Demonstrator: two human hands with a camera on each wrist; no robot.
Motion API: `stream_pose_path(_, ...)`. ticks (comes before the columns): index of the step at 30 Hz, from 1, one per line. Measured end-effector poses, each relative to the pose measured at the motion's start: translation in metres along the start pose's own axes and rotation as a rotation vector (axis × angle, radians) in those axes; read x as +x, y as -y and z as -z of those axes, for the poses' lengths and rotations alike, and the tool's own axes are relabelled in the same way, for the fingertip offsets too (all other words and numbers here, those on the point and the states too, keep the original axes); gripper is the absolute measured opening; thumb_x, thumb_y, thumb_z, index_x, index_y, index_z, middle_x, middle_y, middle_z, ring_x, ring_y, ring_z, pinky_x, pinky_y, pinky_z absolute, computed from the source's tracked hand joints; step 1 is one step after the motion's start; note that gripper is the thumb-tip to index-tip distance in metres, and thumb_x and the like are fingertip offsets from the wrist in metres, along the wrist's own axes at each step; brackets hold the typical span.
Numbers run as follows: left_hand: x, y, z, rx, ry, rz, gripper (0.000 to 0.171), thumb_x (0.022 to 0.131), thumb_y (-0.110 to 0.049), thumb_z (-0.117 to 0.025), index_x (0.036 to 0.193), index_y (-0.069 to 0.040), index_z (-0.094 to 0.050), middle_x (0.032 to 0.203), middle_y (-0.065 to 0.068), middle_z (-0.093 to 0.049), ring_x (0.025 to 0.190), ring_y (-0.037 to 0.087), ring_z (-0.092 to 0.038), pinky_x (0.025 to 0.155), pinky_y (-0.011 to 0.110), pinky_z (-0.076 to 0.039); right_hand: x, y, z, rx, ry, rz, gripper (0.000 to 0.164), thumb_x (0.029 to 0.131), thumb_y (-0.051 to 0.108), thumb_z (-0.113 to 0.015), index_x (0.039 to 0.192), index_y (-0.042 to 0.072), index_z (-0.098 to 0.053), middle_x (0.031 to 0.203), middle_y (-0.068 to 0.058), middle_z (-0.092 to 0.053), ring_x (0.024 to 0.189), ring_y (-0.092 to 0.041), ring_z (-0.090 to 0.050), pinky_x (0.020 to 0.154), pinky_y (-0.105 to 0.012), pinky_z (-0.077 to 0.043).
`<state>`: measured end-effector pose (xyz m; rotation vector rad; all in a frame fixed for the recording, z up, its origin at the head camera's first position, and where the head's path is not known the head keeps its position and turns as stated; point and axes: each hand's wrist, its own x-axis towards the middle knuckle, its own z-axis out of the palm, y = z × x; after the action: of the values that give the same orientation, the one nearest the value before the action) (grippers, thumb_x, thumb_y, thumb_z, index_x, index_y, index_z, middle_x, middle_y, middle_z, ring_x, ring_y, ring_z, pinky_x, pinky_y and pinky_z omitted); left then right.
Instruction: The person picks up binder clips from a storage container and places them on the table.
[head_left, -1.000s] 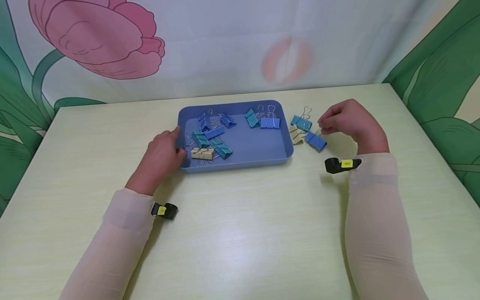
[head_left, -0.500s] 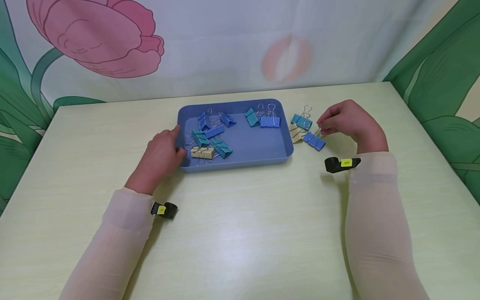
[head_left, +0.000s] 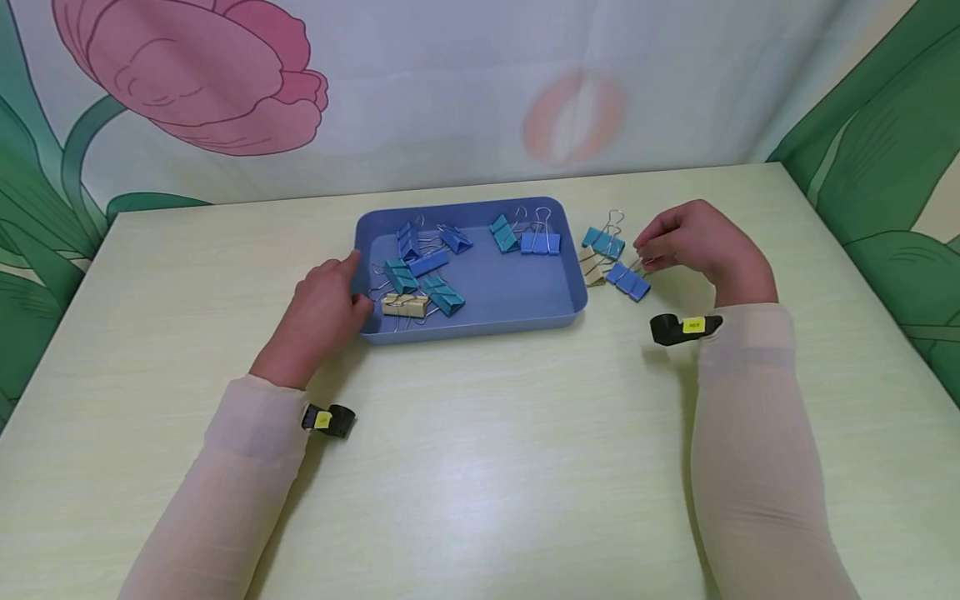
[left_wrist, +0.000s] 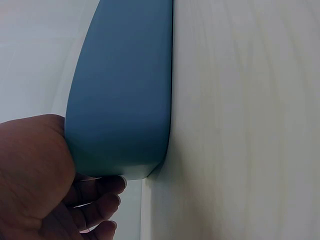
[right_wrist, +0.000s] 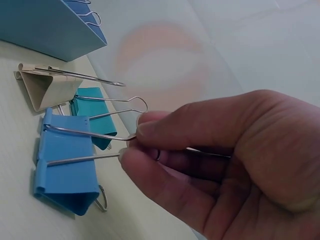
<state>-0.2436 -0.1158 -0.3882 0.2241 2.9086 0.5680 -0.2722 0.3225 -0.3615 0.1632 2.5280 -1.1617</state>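
Note:
My left hand [head_left: 318,312] grips the left end of a blue tray [head_left: 517,292]; in the left wrist view its fingers curl beneath the tray's corner. To the tray's right, my right hand [head_left: 701,246] pinches a wire handle of a blue binder clip [head_left: 628,282] between thumb and fingertips. The right wrist view shows this blue clip [right_wrist: 67,155] beside the table surface, its handle ends partly hidden by the fingers. Close by are a teal binder clip [head_left: 603,243] and a cream binder clip [head_left: 591,267], both next to the tray's right wall.
Inside the tray, several blue and teal clips and a cream clip [head_left: 405,306] cluster at the left. A teal clip [head_left: 505,234] and a blue clip [head_left: 540,243] lie near its back right. The pale table [head_left: 480,467] ends at a printed curtain [head_left: 450,100].
The blue clip in my right hand has shifted very slightly left, towards the tray, early on. My left hand keeps its place on the tray.

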Motion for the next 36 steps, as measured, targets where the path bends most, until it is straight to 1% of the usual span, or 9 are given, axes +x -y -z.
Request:
stream_pose_path(4,0.0,0.0,0.001,-0.001,0.005,0.009,0.065,0.092,-0.013,-0.048,0.151,0.004,-0.024,0.131,0.029,-0.048,0.106,0.037,-0.048,0.101,0.053,-0.041,-0.001,0.001,0.001,-0.013,0.0,0.002,0.031,0.092,0.019,-0.062,0.117,0.0,-0.064,0.108,-0.012,-0.068,0.086,-0.017,-0.07,0.097,-0.046,-0.048)
stream_pose_path(8,0.001,0.0,0.002,-0.001,0.003,0.008,0.065,0.092,-0.013,-0.048,0.151,0.004,-0.024,0.131,0.029,-0.048,0.106,0.037,-0.048,0.102,0.053,-0.041,-0.002,0.003,0.001,-0.04,-0.003,0.017,0.032,0.091,0.025,-0.064,0.115,0.003,-0.064,0.108,-0.012,-0.068,0.092,-0.021,-0.068,0.091,-0.043,-0.053)
stream_pose_path(11,0.001,0.001,0.001,0.0,0.004,0.007,0.066,0.092,-0.013,-0.048,0.151,0.004,-0.024,0.131,0.029,-0.049,0.105,0.037,-0.048,0.101,0.053,-0.041,-0.003,0.004,0.001,-0.062,-0.013,0.023,0.035,0.092,0.028,-0.063,0.117,0.004,-0.063,0.112,-0.014,-0.066,0.097,-0.026,-0.065,0.087,-0.043,-0.055)
stream_pose_path(14,0.001,0.001,0.001,-0.001,0.009,0.016,0.066,0.092,-0.013,-0.048,0.151,0.003,-0.024,0.133,0.029,-0.047,0.107,0.037,-0.047,0.102,0.053,-0.041,-0.004,0.006,0.002,-0.09,-0.049,0.02,0.038,0.094,0.032,-0.06,0.121,0.005,-0.062,0.119,-0.016,-0.063,0.102,-0.03,-0.063,0.089,-0.044,-0.054)
stream_pose_path(18,0.001,0.001,0.001,-0.003,0.015,0.03,0.066,0.093,-0.014,-0.049,0.152,0.002,-0.022,0.134,0.028,-0.046,0.109,0.037,-0.047,0.104,0.053,-0.041,-0.006,0.009,0.002,-0.105,-0.12,0.014,0.045,0.095,0.039,-0.057,0.126,0.007,-0.059,0.126,-0.016,-0.06,0.108,-0.031,-0.061,0.093,-0.047,-0.051)
stream_pose_path(22,0.002,0.002,0.001,-0.001,0.02,0.036,0.067,0.093,-0.014,-0.048,0.152,0.002,-0.022,0.135,0.028,-0.046,0.11,0.037,-0.046,0.105,0.052,-0.04,-0.006,0.011,0.0,-0.082,-0.19,0.035,0.05,0.093,0.045,-0.057,0.127,0.009,-0.059,0.127,-0.014,-0.06,0.108,-0.03,-0.061,0.094,-0.046,-0.05)
stream_pose_path(26,0.003,0.002,0.001,0.003,0.021,0.031,0.066,0.093,-0.014,-0.048,0.152,0.002,-0.022,0.136,0.028,-0.045,0.111,0.037,-0.047,0.106,0.053,-0.039,-0.005,0.014,-0.005,-0.063,-0.241,0.091,0.05,0.093,0.047,-0.055,0.126,0.009,-0.061,0.123,-0.012,-0.061,0.106,-0.028,-0.061,0.091,-0.043,-0.052)
stream_pose_path(32,0.004,0.002,0.0,-0.001,0.011,0.007,0.066,0.092,-0.013,-0.047,0.151,0.004,-0.024,0.132,0.029,-0.048,0.105,0.036,-0.047,0.1,0.051,-0.043,-0.001,0.019,-0.014,0.013,-0.261,0.151,0.045,0.094,0.043,-0.056,0.123,0.01,-0.062,0.118,-0.008,-0.062,0.108,-0.028,-0.06,0.089,-0.039,-0.053)
stream_pose_path(36,0.003,0.002,0.0,0.001,0.01,0.006,0.066,0.092,-0.013,-0.047,0.151,0.004,-0.024,0.132,0.028,-0.048,0.104,0.036,-0.047,0.099,0.051,-0.044,0.002,0.024,-0.021,0.084,-0.27,0.185,0.04,0.095,0.039,-0.058,0.122,0.01,-0.064,0.117,-0.006,-0.063,0.108,-0.025,-0.06,0.085,-0.031,-0.055)
